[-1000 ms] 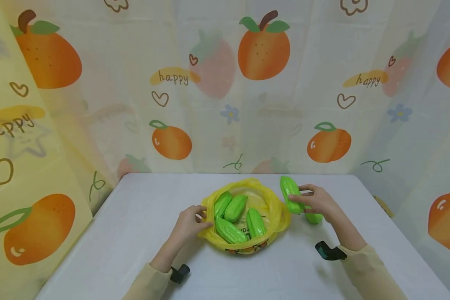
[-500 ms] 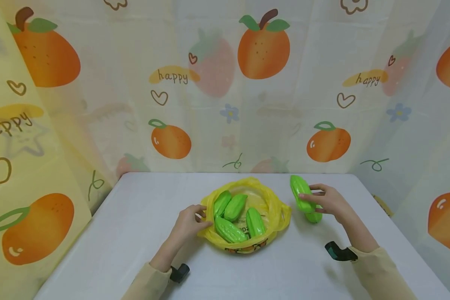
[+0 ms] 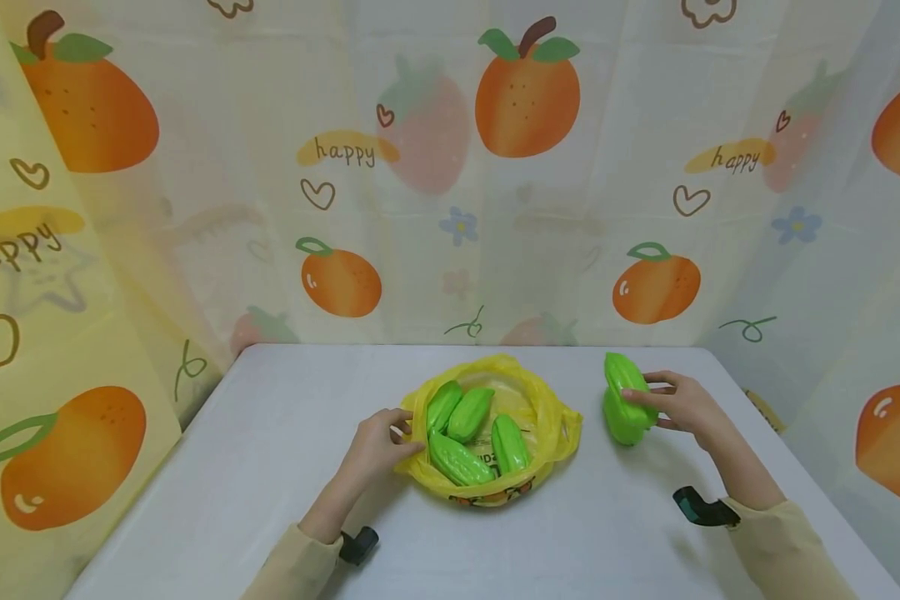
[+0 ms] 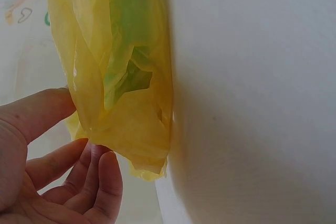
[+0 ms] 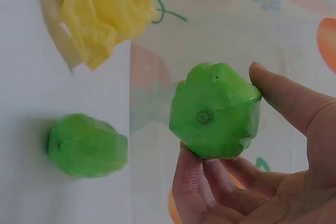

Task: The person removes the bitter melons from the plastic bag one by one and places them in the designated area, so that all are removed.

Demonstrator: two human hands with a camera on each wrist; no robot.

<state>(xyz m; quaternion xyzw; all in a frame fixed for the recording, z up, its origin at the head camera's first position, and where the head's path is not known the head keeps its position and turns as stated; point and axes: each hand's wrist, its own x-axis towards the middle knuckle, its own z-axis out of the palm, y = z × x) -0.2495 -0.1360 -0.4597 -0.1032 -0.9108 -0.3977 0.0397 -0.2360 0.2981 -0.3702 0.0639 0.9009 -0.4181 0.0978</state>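
I see green vegetable (image 5: 212, 124) pinched by its sides between right fingers (image 5: 187, 182); left fingers (image 4: 59, 163) pinch rim of yellow bag (image 4: 131, 129).

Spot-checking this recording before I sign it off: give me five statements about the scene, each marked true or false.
1. The right grip holds a green vegetable-shaped piece off the table. True.
2. Another green piece rests on the table outside the yellow bag. True.
3. The yellow bag is tied shut. False: its mouth is open.
4. Only two pieces lie in the yellow bag. False: four green pieces show inside it.
5. The left grip holds a green piece. False: the left grip pinches the edge of the yellow bag.
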